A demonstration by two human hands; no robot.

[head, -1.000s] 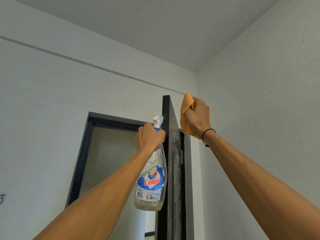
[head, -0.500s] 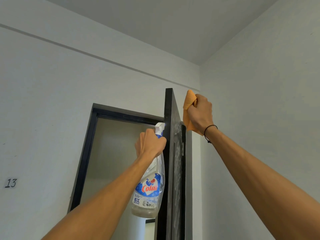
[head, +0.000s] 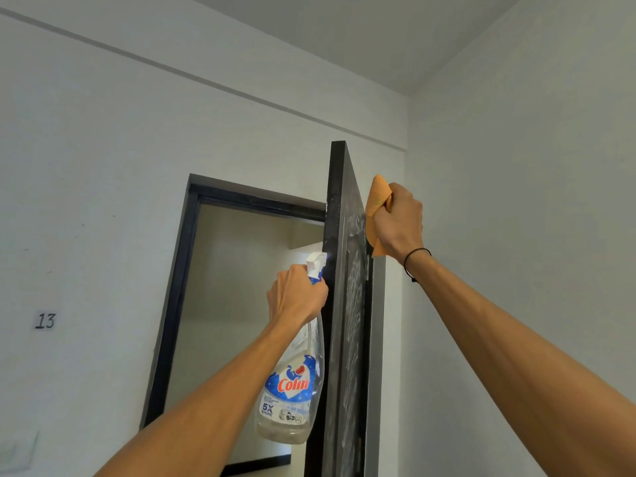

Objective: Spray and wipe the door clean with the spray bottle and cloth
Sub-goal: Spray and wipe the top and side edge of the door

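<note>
Cloth (head: 378, 204) lower on door (head: 347, 304); door frame (head: 179, 287) behind.

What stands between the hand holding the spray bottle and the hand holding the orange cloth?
The open dark door, seen edge-on in the head view: left hand with spray bottle one side, right hand with cloth the other.

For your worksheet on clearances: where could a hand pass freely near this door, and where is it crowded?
Free: the doorway between door frame and spray bottle. Crowded: the door edge, between left hand and right hand gripping the cloth.
</note>
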